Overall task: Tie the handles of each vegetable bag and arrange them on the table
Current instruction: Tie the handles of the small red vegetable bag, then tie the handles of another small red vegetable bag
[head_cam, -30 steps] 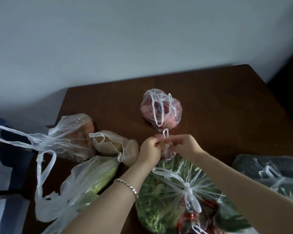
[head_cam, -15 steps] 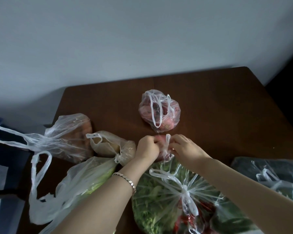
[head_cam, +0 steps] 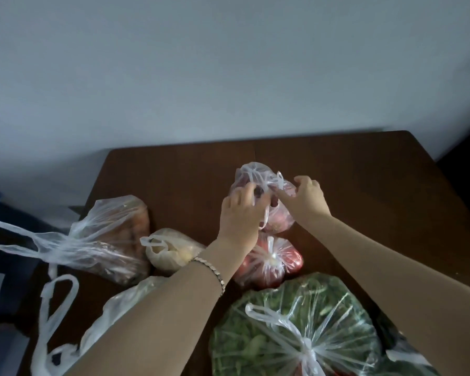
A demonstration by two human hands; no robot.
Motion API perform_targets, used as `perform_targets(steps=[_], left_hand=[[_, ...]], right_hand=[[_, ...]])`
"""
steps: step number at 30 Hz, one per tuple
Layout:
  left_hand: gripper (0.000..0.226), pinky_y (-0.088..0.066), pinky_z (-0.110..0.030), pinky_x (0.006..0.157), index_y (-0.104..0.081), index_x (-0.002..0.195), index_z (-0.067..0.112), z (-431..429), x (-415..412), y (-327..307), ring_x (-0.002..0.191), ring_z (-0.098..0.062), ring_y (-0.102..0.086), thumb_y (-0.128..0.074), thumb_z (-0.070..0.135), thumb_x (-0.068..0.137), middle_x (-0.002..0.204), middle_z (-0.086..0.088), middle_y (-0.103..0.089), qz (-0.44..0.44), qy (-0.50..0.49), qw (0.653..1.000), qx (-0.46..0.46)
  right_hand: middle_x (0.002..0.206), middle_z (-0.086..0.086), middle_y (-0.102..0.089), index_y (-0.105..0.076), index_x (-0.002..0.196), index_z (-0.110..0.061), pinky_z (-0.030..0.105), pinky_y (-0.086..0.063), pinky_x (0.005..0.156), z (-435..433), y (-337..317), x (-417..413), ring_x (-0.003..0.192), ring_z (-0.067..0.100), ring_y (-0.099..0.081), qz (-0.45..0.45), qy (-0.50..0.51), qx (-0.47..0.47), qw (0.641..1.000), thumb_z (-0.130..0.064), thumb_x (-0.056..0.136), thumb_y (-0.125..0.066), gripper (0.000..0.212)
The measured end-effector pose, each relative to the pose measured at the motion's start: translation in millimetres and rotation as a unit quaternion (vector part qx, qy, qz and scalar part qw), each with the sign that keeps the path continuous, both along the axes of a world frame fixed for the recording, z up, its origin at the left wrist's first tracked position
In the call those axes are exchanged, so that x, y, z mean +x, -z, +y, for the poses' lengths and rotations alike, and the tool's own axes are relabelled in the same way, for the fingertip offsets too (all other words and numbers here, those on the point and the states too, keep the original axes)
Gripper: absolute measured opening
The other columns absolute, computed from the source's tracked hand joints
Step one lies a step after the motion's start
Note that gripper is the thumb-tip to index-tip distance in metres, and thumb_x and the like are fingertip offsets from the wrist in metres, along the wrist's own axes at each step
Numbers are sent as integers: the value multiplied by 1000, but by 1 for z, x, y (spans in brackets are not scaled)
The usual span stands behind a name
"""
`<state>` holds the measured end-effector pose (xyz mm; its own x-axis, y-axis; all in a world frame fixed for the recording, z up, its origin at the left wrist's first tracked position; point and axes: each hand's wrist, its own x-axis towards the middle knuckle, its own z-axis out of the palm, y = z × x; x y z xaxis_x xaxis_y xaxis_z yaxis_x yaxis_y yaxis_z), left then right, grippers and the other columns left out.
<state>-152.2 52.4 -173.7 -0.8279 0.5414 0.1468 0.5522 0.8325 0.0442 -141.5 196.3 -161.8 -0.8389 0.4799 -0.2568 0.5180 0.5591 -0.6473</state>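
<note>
**A:** Where is the bag being worked on?

**B:** The small bag of red produce [head_cam: 278, 222] sits on the counter [head_cam: 364, 185], just right of the frame's centre. Its white handles [head_cam: 258, 176] are bunched on top.

**A:** And the hands?

**B:** Both hands are on it. The left hand [head_cam: 239, 213] curls its fingers round the handle strands on the left. The right hand [head_cam: 307, 199] grips the bag's right side, with its thumb laid across the plastic toward the middle.

**A:** What lies nearest?

**B:** Just below it, touching, is a knotted bag of red vegetables [head_cam: 274, 263]. Below that, at the bottom of the frame, is a big knotted bag of greens [head_cam: 296, 329].

**A:** Further out?

**B:** Left of centre are a beige bag [head_cam: 168, 253] and a bag of orange produce [head_cam: 114, 234], its handles trailing toward the left edge. A pale green bag [head_cam: 114, 316] lies at lower left with open loops. A dark bag [head_cam: 407, 356] shows in the lower right corner. There is a bracelet [head_cam: 215, 272] on the left wrist.
</note>
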Motion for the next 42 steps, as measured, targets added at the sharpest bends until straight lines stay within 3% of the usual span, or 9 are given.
perform_targets(steps=[4, 7, 13, 19, 24, 28, 32, 36, 42], left_hand=[[60, -38, -37, 101, -55, 126, 18, 8, -22, -1, 129, -23, -42, -74, 30, 70, 139, -4, -44, -2, 97, 985, -142], [34, -29, -37, 106, -60, 120, 12, 0, -31, -2, 131, -24, -36, -51, 22, 89, 140, -5, -43, -34, 69, 990, -116], [39, -38, -38, 89, -68, 95, 3, 22, -39, -59, 108, -34, -53, -36, 26, 97, 107, -17, -65, -169, -112, 956, 212], [46, -47, -40, 86, -61, 70, 5, 88, -22, -81, 89, -36, -62, -33, 32, 94, 86, -19, -69, -282, -154, 886, 333], [39, -44, -32, 74, -61, 62, 3, 146, 15, -98, 73, -30, -60, -40, 23, 89, 69, -13, -65, -316, -206, 837, 397], [35, -37, -29, 54, -45, 48, 8, 176, 46, -107, 54, -24, -48, -46, 18, 82, 55, -10, -52, -330, -205, 830, 400], [37, -38, -29, 54, -35, 48, 12, 197, 69, -110, 48, -20, -42, -47, 17, 83, 50, -3, -42, -347, -222, 834, 367], [29, -46, -36, 60, -40, 52, 8, 205, 87, -109, 55, -26, -46, -47, 13, 80, 55, -13, -44, -350, -191, 840, 369], [30, -36, -28, 52, -51, 55, -9, 194, 94, -113, 50, -22, -45, -51, 11, 77, 51, -16, -49, -299, -189, 830, 431]], right_hand=[[136, 15, -39, -39, 134, -11, 40, -36, 100, -7, 26, -30, 124, 32, -36, -181, -59, 77, 979, -43, 89, -48, 56], [125, 18, -48, -50, 124, -6, 39, -38, 91, -8, 31, -28, 115, 33, -44, -116, -41, 39, 992, -29, 96, -29, 42], [79, 10, -54, -53, 76, -6, 29, -31, 66, 30, -16, -8, 76, 24, -48, 149, 148, -73, 975, -21, 96, -33, 32], [84, 13, -65, -56, 70, -11, 45, -52, 81, 77, -29, 8, 77, 30, -60, 163, 206, -132, 956, -28, 97, -36, 38], [81, 9, -65, -60, 83, -7, 41, -51, 80, 127, -40, 45, 84, 28, -66, 196, 232, -155, 940, -32, 98, -35, 38], [79, 1, -65, -56, 99, -4, 37, -55, 81, 167, -53, 72, 76, 17, -65, 226, 176, -213, 934, -34, 94, -46, 32], [84, 7, -69, -56, 87, -14, 43, -54, 85, 193, -56, 99, 87, 27, -67, 178, 110, -223, 952, -40, 90, -52, 27], [99, 21, -68, -66, 80, 7, 45, -48, 97, 203, -61, 119, 108, 34, -59, 137, 54, -264, 953, -20, 93, -49, 35], [128, -8, -42, -65, 72, -18, 34, -33, 105, 189, -74, 123, 119, 11, -39, 113, -84, -212, 967, -6, 92, -42, 32]])
